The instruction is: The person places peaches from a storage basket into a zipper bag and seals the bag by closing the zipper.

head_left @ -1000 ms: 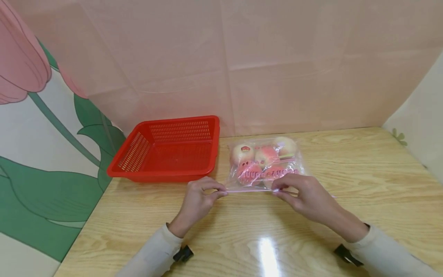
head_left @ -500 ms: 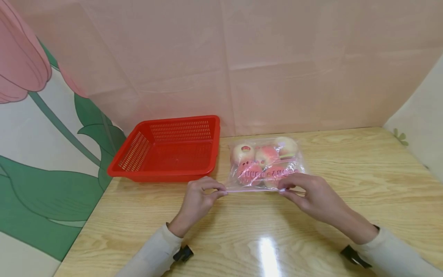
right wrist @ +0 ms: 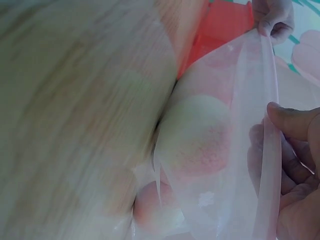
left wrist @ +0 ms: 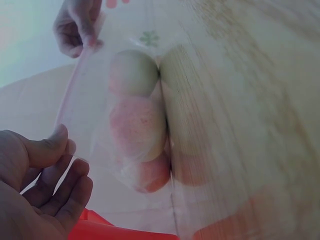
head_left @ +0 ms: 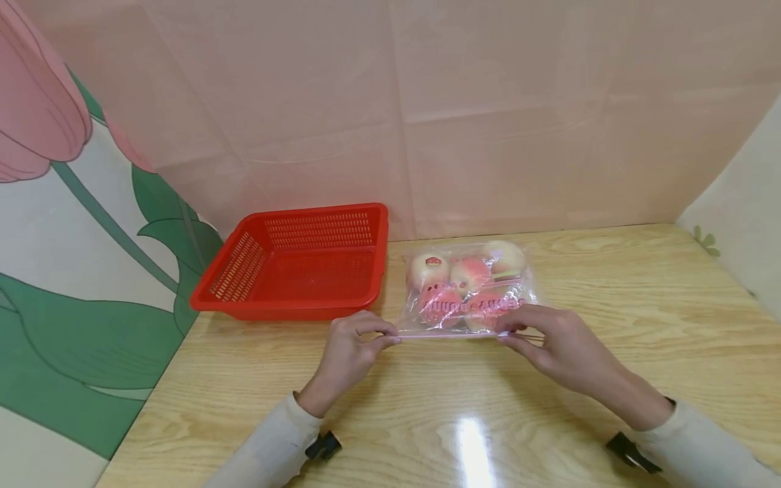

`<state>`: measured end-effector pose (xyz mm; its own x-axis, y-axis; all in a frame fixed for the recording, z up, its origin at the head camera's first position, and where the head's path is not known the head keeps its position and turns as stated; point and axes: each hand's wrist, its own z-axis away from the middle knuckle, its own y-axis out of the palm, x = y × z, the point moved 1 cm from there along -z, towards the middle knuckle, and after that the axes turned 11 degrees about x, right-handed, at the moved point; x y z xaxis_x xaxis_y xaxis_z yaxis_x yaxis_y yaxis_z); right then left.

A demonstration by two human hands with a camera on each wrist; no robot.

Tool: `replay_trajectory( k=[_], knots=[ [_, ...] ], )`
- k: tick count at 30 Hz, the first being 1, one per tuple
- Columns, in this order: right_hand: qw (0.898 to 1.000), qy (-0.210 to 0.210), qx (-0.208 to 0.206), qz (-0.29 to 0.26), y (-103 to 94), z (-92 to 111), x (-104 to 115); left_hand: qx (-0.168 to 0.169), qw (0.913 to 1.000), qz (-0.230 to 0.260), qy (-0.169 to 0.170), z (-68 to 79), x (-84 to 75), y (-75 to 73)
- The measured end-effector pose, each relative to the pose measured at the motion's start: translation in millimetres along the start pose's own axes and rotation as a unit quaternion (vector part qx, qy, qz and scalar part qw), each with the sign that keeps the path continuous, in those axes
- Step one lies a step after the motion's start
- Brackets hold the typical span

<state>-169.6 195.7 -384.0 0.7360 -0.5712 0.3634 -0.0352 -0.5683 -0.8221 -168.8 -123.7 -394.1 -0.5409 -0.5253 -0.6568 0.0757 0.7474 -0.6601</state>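
Observation:
A clear zip bag [head_left: 451, 324] with pink print lies on the table, its zip edge towards me. Inside it are several pink-and-cream peaches [head_left: 429, 271], also seen through the film as peaches [left wrist: 138, 127] in the left wrist view. My left hand [head_left: 354, 356] pinches the left end of the zip edge between thumb and forefinger. Further right along the same edge, my right hand [head_left: 558, 349] pinches the strip. In the right wrist view the right thumb lies on the near side of the film, with fingers of the right hand [right wrist: 295, 160] behind it.
A red plastic basket [head_left: 287, 313] with slotted sides stands left of the bag, close to the left hand. The wooden table [head_left: 390, 420] ends at a pink cloth backdrop [head_left: 518, 135]. A flower-patterned panel [head_left: 104, 339] borders the left side.
My right hand has slid to the right along the zip edge, from about the middle towards the right end. The left hand, bag and basket have stayed in place.

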Motion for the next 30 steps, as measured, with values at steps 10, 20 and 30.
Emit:
replay_trajectory(
  k=[10,20,30],
  knots=[
    [1.000,-0.011,-0.007,-0.008,1.5,0.4,-1.8,0.000,1.0000,-0.004,-0.007,0.4,-0.5,0.0],
    [1.000,-0.011,-0.011,-0.001,-1.0,3.4,-3.1,0.000,1.0000,-0.004,0.003,-0.9,0.9,0.2],
    [1.000,-0.016,-0.015,-0.002,-3.5,6.9,-5.9,-0.002,1.0000,-0.001,0.002,-0.8,0.8,0.1]
  ],
)
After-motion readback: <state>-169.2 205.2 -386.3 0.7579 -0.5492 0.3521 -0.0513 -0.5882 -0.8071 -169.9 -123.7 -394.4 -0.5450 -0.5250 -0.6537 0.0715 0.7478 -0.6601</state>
